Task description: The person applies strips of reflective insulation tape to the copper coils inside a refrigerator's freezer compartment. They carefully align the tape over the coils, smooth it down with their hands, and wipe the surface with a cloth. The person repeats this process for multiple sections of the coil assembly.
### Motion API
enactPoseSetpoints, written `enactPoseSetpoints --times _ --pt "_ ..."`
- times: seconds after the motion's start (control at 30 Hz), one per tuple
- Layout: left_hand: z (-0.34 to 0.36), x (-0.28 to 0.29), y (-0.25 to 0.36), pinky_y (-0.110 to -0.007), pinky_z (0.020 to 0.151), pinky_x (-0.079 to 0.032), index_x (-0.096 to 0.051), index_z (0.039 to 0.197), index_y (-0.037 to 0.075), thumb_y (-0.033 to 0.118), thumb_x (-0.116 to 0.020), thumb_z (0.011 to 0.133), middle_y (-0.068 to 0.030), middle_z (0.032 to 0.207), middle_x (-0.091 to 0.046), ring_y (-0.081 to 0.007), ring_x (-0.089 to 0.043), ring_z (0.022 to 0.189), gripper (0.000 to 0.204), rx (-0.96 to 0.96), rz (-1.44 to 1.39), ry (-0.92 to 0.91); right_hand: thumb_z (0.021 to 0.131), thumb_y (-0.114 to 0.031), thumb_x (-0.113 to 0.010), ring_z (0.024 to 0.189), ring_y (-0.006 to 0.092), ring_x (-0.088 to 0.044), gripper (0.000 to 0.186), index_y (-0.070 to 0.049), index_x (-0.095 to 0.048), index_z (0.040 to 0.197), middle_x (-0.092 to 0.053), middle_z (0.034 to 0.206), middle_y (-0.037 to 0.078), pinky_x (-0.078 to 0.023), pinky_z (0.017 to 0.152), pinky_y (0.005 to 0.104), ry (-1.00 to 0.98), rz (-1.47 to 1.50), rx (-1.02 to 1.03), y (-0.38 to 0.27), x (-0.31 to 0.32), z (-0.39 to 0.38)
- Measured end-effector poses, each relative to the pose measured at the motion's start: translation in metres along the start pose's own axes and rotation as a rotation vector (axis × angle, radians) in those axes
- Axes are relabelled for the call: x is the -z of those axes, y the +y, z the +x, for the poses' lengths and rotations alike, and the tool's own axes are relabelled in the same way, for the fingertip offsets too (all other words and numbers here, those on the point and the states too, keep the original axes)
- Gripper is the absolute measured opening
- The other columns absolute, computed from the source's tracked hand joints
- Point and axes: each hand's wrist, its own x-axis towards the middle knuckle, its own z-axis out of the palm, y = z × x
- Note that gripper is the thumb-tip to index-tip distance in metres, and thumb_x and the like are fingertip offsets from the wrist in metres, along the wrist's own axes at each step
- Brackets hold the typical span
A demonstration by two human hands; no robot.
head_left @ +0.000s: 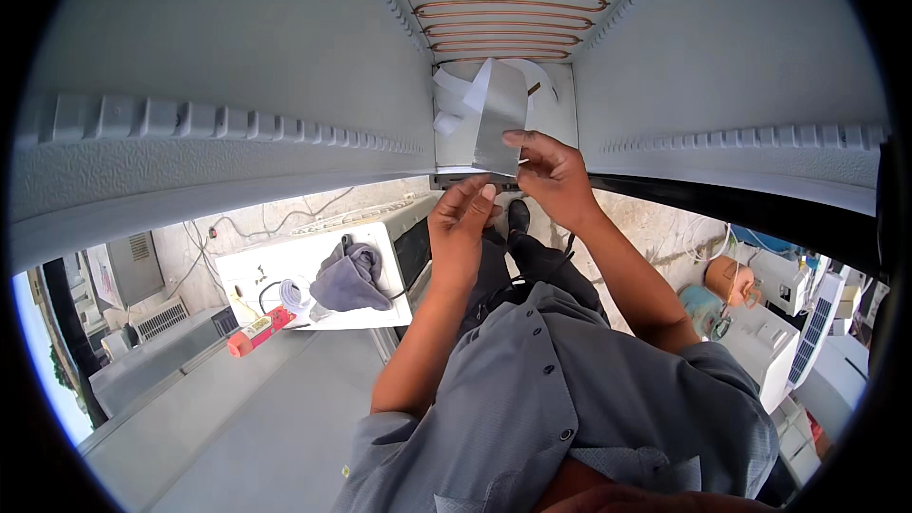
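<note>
A strip of silver foil tape (501, 119) stands upright inside a tall white cabinet, in front of my chest. My right hand (557, 179) is closed on its right edge near the lower end, thumb and forefinger pinching it. Just below the strip's bottom edge is my left hand (459, 228), fingers curled and thumb pressed toward the forefinger; whatever they hold is too small to make out. Behind the strip, curled white paper (452, 82) lies on the cabinet's floor.
Copper tubing (508, 9) winds across the cabinet's back, between ribbed side walls (237, 47). At left, a white appliance top (328, 261) carries a grey cloth (350, 275), a white roll (295, 296) and a red-handled tool (261, 331). Gas cylinders (730, 280) stand at right.
</note>
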Motion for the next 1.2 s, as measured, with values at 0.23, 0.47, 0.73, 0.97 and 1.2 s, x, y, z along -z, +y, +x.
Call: enactPoseSetpoints --times 0.23,0.47,0.73,0.97,1.2 --pt "-0.005 0.012 0.031 -0.021 0.065 -0.045 -0.072 0.102 0.001 0.01 -0.071 0.095 -0.0001 0.083 -0.069 -0.0041 -0.059 0.072 0.011 -0.273 0.002 0.051 0.087 0.004 -0.062 0.078 0.0121 -0.065 0.046 -0.002 -0.062 0.133 -0.068 0.094 0.006 -0.052 0.071 0.0277 -0.069 -0.279 0.095 -0.046 -0.043 -0.039" --pt "-0.004 0.031 0.056 -0.025 0.066 -0.048 -0.071 0.104 -0.008 0.0 -0.067 0.091 -0.0081 0.083 -0.069 -0.0089 -0.06 0.071 0.016 -0.543 0.326 -0.143 0.089 -0.006 -0.073 0.078 0.0136 -0.065 0.018 0.001 -0.071 0.105 -0.064 0.088 0.005 -0.052 0.07 0.0266 0.205 -0.442 0.336 -0.08 -0.076 -0.057" --pt "-0.025 0.032 0.077 -0.03 0.073 -0.052 -0.072 0.108 -0.006 -0.003 -0.065 0.088 -0.0149 0.091 -0.068 -0.0217 -0.066 0.079 0.021 -0.879 0.446 -0.172 0.096 -0.005 -0.068 0.093 0.0114 -0.066 0.011 0.004 -0.068 0.101 -0.07 0.101 0.006 -0.055 0.085 0.0288 0.158 -0.061 0.248 -0.084 -0.104 -0.062" --pt "-0.03 0.043 0.083 -0.031 0.074 -0.051 -0.073 0.103 -0.004 -0.002 -0.065 0.087 -0.0155 0.089 -0.068 -0.0242 -0.066 0.08 0.018 -0.974 0.44 -0.148 0.094 -0.006 -0.069 0.084 0.0085 -0.063 0.012 0.004 -0.068 0.101 -0.069 0.096 0.005 -0.053 0.076 0.0259 0.213 -0.151 0.285 -0.084 -0.117 -0.059" --pt "-0.026 0.041 0.083 -0.024 0.074 -0.049 -0.072 0.101 -0.001 0.006 -0.072 0.092 -0.0051 0.09 -0.069 -0.0142 -0.064 0.08 0.012 -0.524 0.109 -0.181 0.093 -0.009 -0.069 0.068 0.0044 -0.056 0.014 0.003 -0.068 0.1 -0.068 0.086 0.002 -0.045 0.057 0.0228 0.159 -0.229 0.208 -0.092 -0.105 -0.058"
